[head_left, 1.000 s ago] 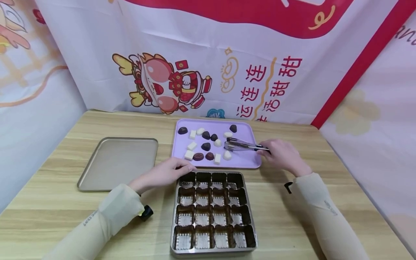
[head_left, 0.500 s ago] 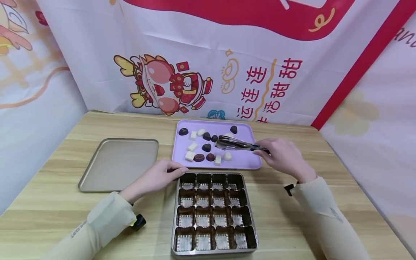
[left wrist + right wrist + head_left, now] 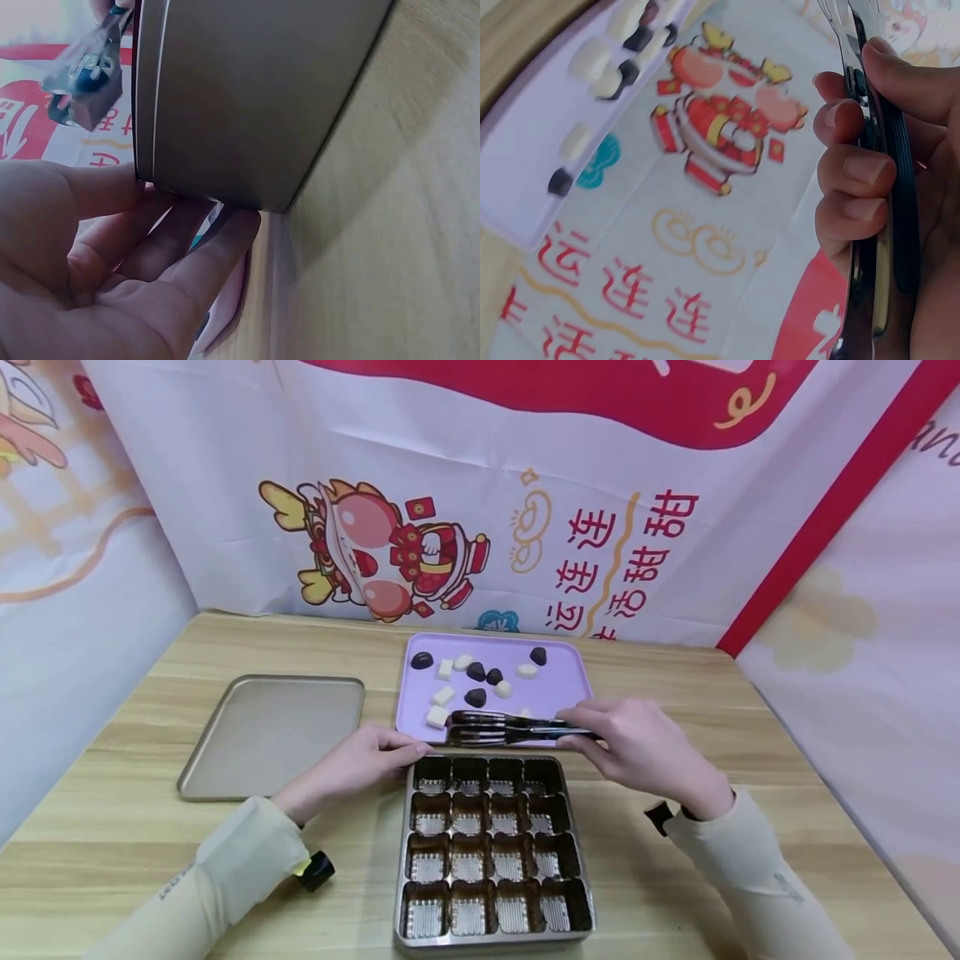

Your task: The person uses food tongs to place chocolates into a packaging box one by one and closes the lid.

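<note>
My right hand [image 3: 648,752] grips black-handled metal tongs [image 3: 487,727], held level over the front edge of the purple tray [image 3: 562,685]. Whether they hold a piece cannot be told. On the tray lie dark chocolates [image 3: 476,697] and white chocolates [image 3: 444,696], some covered by the tongs. My left hand [image 3: 352,772] holds the far left corner of a square metal tin [image 3: 495,941], fitted with a brown divided insert [image 3: 489,837]. In the left wrist view its thumb touches the rim of the tin [image 3: 225,105], with the fingers against the far wall.
To the left, a shallow bronze-coloured baking tray [image 3: 273,739] lies on the wooden table [image 3: 352,893]. A printed cloth [image 3: 442,435] hangs right behind the table, and further cloths stand at both sides.
My right hand has brought the tongs left and toward me, from the tray's right half to its front edge. My left hand has slid slightly left and stays at the tin's corner.
</note>
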`<action>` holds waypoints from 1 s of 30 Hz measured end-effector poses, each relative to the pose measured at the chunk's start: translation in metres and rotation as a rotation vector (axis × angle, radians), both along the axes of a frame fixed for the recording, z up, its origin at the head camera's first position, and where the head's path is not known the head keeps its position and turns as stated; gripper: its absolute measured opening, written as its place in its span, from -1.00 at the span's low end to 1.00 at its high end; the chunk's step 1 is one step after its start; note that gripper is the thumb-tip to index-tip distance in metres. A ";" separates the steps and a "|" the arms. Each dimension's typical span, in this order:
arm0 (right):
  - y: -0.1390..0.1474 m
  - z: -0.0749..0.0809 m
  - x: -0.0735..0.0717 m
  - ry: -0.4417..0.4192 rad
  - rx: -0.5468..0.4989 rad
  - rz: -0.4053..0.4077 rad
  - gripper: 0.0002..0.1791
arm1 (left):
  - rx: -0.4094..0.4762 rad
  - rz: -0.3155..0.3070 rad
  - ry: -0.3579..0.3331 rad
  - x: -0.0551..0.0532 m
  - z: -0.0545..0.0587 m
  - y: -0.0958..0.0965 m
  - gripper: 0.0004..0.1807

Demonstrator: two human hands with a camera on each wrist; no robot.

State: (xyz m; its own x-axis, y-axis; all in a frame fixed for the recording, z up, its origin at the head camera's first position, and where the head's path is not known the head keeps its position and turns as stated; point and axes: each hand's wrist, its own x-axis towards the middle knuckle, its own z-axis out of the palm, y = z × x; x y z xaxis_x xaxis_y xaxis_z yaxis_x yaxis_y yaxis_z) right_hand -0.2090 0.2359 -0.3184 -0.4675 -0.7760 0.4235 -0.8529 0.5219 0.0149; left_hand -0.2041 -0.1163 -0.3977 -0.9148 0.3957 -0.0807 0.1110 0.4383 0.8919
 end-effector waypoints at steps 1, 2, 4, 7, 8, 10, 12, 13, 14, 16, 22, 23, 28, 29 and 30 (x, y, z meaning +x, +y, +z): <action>-0.004 0.000 0.002 0.001 0.001 0.012 -0.75 | 0.013 0.007 -0.017 0.000 0.000 0.000 -0.72; -0.007 -0.001 0.004 0.005 0.004 0.021 -0.76 | 0.024 0.011 -0.028 0.000 -0.001 -0.001 -0.71; -0.013 -0.003 0.008 0.010 0.010 0.039 -0.76 | 0.042 0.021 -0.051 0.000 -0.001 -0.001 -0.70; -0.021 -0.008 0.012 0.015 0.028 0.055 -0.76 | 0.036 0.045 -0.067 0.001 -0.002 -0.001 -0.68; -0.023 -0.009 0.013 0.016 0.038 0.056 -0.76 | 0.032 0.050 -0.069 0.001 -0.002 -0.001 -0.68; -0.027 -0.012 0.014 0.015 0.056 0.059 -0.77 | 0.025 0.055 -0.071 0.001 -0.002 0.000 -0.67; -0.029 -0.015 0.015 0.014 0.075 0.057 -0.79 | 0.027 0.049 -0.069 0.001 -0.002 0.001 -0.67; -0.029 -0.016 0.015 0.016 0.081 0.053 -0.80 | 0.028 0.047 -0.067 0.001 -0.001 0.001 -0.67; -0.030 -0.017 0.015 0.015 0.083 0.053 -0.81 | 0.027 0.046 -0.067 0.001 -0.001 0.001 -0.67; -0.030 -0.017 0.016 0.008 0.082 0.050 -0.82 | 0.025 0.044 -0.062 0.001 0.000 0.002 -0.67; -0.031 -0.017 0.017 -0.001 0.083 0.049 -0.81 | 0.012 0.039 -0.043 0.002 0.002 0.002 -0.68; -0.031 -0.017 0.017 0.001 0.084 0.048 -0.81 | 0.011 0.036 -0.041 0.002 0.002 0.002 -0.69; -0.032 -0.018 0.017 0.021 0.090 0.041 -0.83 | 0.014 0.028 -0.037 0.003 0.002 0.002 -0.68; -0.032 -0.018 0.016 0.023 0.090 0.040 -0.83 | 0.012 0.027 -0.036 0.003 0.002 0.002 -0.68; -0.032 -0.019 0.016 0.023 0.091 0.040 -0.84 | 0.009 0.028 -0.036 0.003 0.003 0.003 -0.68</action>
State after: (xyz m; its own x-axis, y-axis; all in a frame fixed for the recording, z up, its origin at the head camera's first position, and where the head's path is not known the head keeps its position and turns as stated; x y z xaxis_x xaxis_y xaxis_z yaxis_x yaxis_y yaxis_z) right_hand -0.1930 0.2037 -0.3371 -0.4264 -0.8295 0.3608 -0.8719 0.4830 0.0801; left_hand -0.2015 -0.1137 -0.3950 -0.9221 0.3709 -0.1101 0.0666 0.4325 0.8992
